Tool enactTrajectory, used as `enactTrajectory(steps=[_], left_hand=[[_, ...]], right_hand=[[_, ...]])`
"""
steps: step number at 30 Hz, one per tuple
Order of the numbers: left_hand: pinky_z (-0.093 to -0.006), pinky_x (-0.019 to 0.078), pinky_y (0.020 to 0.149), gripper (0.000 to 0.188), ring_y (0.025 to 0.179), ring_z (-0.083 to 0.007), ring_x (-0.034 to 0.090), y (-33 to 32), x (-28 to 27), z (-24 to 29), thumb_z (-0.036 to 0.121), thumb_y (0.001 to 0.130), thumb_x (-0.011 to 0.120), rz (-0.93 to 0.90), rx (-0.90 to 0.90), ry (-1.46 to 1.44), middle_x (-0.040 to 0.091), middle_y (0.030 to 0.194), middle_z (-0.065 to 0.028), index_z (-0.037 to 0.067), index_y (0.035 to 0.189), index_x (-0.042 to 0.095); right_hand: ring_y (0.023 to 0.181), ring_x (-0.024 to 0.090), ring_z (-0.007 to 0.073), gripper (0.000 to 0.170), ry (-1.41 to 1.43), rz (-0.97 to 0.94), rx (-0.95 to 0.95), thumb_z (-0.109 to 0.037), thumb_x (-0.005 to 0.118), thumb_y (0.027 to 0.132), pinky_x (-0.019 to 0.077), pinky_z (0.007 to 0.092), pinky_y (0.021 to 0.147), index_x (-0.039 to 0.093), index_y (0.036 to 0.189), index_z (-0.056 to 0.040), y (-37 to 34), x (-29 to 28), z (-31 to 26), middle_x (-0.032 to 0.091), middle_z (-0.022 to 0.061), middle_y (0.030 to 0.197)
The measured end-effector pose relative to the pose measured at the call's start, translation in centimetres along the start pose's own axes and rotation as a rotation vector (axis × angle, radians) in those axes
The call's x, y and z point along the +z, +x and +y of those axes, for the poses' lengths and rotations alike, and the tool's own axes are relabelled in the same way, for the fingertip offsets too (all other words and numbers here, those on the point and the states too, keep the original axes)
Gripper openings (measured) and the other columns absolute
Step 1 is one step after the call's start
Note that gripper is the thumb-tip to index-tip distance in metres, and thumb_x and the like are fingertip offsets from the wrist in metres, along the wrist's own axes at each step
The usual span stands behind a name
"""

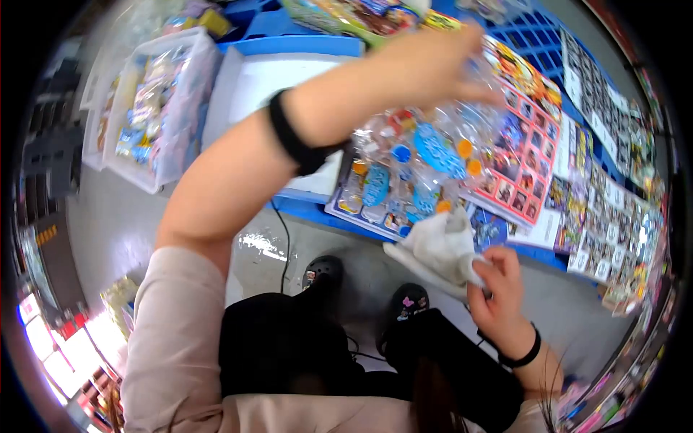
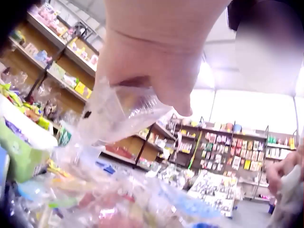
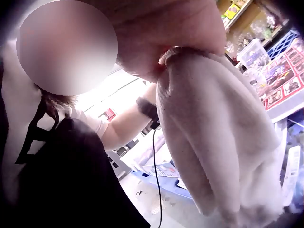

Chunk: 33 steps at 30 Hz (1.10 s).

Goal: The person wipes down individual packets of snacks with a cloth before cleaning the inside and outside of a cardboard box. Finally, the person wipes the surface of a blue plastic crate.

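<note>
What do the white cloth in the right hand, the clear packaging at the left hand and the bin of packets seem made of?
White cloth: soft, matte fabric, fibre unclear; it hangs in loose folds.
Clear packaging: probably thin, glossy plastic; it's see-through, with bright highlights.
Bin: likely rigid plastic, fairly smooth; its straight walls look cloudy and translucent.

Glare whitens the bright floor (image 1: 261, 247), the left hand (image 1: 453, 71) blurs, and the head view's edges bend.
</note>
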<state>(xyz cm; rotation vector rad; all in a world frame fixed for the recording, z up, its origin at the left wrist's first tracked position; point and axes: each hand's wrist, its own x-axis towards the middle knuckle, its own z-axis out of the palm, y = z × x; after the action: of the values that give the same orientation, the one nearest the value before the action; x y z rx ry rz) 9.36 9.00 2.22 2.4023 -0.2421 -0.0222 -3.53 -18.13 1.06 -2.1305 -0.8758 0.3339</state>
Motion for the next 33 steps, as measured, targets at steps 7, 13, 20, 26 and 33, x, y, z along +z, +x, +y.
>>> enactTrajectory(steps=[7, 13, 20, 26, 33], left_hand=[[-0.0401, 0.0467, 0.074, 0.048, 0.088, -0.0324, 0.059, -0.8, 1.0, -2.6, 0.035, 0.072, 0.070, -0.006, 0.268, 0.206, 0.061, 0.093, -0.0172, 0.005, 0.105, 0.054], [-0.0414, 0.0471, 0.073, 0.035, 0.089, -0.0314, 0.059, -9.3, -8.3, -13.9, 0.030, 0.075, 0.064, -0.104, -0.196, 0.653, 0.062, 0.094, -0.0141, 0.005, 0.098, 0.058], [-0.0436, 0.0469, 0.073, 0.058, 0.086, -0.0359, 0.060, -17.7, -8.3, -16.8, 0.036, 0.068, 0.068, -0.417, -0.830, 0.659, 0.062, 0.090, -0.0207, -0.001, 0.106, 0.044], [-0.0447, 0.0470, 0.072, 0.060, 0.085, -0.0377, 0.060, -18.9, -5.3, -19.3, 0.027, 0.066, 0.069, -0.390, -0.840, 0.597, 0.061, 0.088, -0.0229, -0.003, 0.108, 0.038], [-0.0351, 0.0471, 0.070, 0.049, 0.081, -0.0266, 0.059, -17.5, -5.8, -16.8, 0.020, 0.072, 0.064, -0.216, -0.728, 0.239, 0.058, 0.090, -0.0160, 0.002, 0.111, 0.041]], right_hand=[[0.083, 0.050, 0.0282, 0.030, 0.041, -0.119, -0.012, 0.010, 0.056, 0.067, 0.0438, 0.0311, 0.071, 0.055, 0.096, 0.0015, -1.3, 0.9, 0.4, 0.043, 0.0178, 0.099], [0.080, 0.051, 0.0283, 0.030, 0.034, -0.159, -0.004, 0.010, 0.057, 0.067, 0.0440, 0.0310, 0.069, 0.055, 0.095, 0.0013, -1.8, 1.1, 0.8, 0.043, 0.0175, 0.099], [0.079, 0.052, 0.0274, 0.030, 0.101, -0.208, -0.078, 0.007, 0.060, 0.066, 0.0447, 0.0299, 0.065, 0.057, 0.095, -0.0002, -0.1, 2.6, 0.7, 0.045, 0.0163, 0.100], [0.076, 0.053, 0.0273, 0.032, 0.082, -0.255, -0.112, 0.005, 0.061, 0.064, 0.0454, 0.0302, 0.062, 0.057, 0.096, -0.0021, 0.6, 3.0, 0.5, 0.046, 0.0153, 0.099], [0.083, 0.053, 0.0261, 0.032, 0.208, -0.230, -0.042, 0.008, 0.060, 0.066, 0.0456, 0.0310, 0.071, 0.056, 0.096, -0.0005, 1.0, 1.4, -0.4, 0.044, 0.0155, 0.101]])
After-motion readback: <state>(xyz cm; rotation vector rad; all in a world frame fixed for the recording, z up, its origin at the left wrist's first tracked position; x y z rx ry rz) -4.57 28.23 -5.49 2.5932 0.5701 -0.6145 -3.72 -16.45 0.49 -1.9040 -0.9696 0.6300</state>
